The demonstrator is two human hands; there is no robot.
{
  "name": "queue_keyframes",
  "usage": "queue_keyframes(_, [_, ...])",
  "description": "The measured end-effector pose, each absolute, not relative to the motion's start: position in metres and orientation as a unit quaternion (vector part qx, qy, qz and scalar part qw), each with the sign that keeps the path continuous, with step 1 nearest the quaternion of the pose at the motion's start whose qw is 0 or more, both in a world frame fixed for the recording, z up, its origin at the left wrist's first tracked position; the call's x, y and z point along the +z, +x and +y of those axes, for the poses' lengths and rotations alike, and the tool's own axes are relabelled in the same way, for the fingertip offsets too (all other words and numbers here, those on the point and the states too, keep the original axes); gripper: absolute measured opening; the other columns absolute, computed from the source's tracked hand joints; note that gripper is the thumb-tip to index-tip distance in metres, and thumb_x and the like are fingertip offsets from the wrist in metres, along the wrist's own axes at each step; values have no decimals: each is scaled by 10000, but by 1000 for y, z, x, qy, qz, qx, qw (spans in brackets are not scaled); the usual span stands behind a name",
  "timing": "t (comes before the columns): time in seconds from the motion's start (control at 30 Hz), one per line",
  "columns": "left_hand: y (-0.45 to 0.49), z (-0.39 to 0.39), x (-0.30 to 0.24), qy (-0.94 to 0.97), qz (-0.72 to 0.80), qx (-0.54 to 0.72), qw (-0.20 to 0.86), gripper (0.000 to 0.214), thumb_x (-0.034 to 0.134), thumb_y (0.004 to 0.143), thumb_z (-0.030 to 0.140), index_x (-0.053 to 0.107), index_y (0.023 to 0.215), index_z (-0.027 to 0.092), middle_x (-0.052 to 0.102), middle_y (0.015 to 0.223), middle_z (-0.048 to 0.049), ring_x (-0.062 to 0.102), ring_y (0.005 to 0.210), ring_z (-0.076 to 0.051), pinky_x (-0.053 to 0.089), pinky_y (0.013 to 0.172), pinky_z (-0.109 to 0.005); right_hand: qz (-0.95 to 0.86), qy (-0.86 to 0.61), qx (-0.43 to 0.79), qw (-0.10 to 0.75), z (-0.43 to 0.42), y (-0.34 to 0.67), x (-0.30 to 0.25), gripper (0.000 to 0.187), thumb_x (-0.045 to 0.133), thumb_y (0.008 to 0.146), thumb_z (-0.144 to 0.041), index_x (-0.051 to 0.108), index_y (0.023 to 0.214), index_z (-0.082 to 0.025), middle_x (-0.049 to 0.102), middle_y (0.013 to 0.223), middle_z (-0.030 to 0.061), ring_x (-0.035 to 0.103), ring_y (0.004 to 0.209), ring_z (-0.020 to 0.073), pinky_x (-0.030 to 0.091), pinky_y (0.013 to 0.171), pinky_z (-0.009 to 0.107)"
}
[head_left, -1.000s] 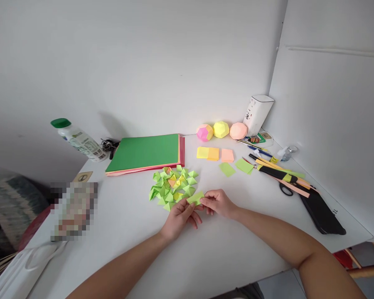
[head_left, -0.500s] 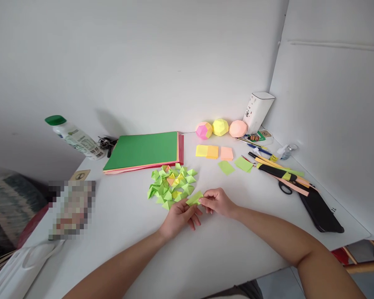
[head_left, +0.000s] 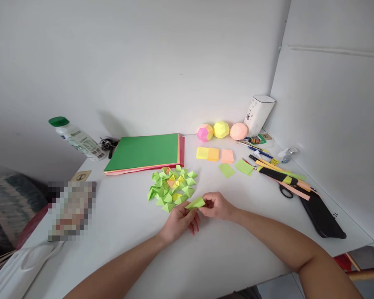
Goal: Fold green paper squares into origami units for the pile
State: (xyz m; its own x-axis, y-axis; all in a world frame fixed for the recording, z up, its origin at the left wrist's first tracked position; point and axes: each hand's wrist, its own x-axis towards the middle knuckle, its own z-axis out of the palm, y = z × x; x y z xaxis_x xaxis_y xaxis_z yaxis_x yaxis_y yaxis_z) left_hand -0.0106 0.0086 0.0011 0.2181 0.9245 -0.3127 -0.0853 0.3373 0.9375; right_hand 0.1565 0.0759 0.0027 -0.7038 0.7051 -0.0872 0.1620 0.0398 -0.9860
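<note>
Between my hands is a small folded green paper [head_left: 195,203], held up just above the white table. My left hand [head_left: 180,220] pinches its left and lower edge between thumb and fingers. The fingers of my right hand [head_left: 217,205] close on its right end; their tips are partly hidden behind the hand. Just beyond my left hand lies a pile of folded paper pieces [head_left: 165,189], mostly green with some yellow and orange. Loose green paper squares [head_left: 227,170] lie farther off to the right, near yellow, orange and pink sticky-note pads [head_left: 212,154].
Three faceted paper balls [head_left: 221,129] stand by the wall. A stack of coloured paper [head_left: 146,151] lies at the back left, beside a green-capped bottle [head_left: 81,139]. Along the right are a cutter [head_left: 276,174], scissors [head_left: 286,191], pens, paper strips and a black case [head_left: 322,214].
The green paper has tilted, and its right end now lifts at the right fingers. Both hands keep nearly the same place; the whole view has shifted slightly.
</note>
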Motion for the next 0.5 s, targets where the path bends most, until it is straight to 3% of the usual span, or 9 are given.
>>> queue_keyframes(0.3, [-6, 3, -4, 461, 503, 394, 616, 262, 500, 822, 419, 479, 779, 161, 583, 622, 11, 590, 463, -121, 467, 410, -231, -701, -341, 577, 243, 74, 153, -1, 72, 541, 633, -132, 496, 578, -145, 397, 510, -57, 338, 469, 62, 263, 410, 187])
queue_keyframes(0.5, [-7, 3, -6, 443, 498, 409, 624, 259, 515, 812, 413, 458, 754, 167, 591, 602, 13, 577, 424, -118, 452, 380, -223, -643, -352, 639, 233, 77, 156, 1, 27, 527, 660, -140, 520, 636, -150, 480, 505, -46, 444, 432, 80, 350, 396, 193])
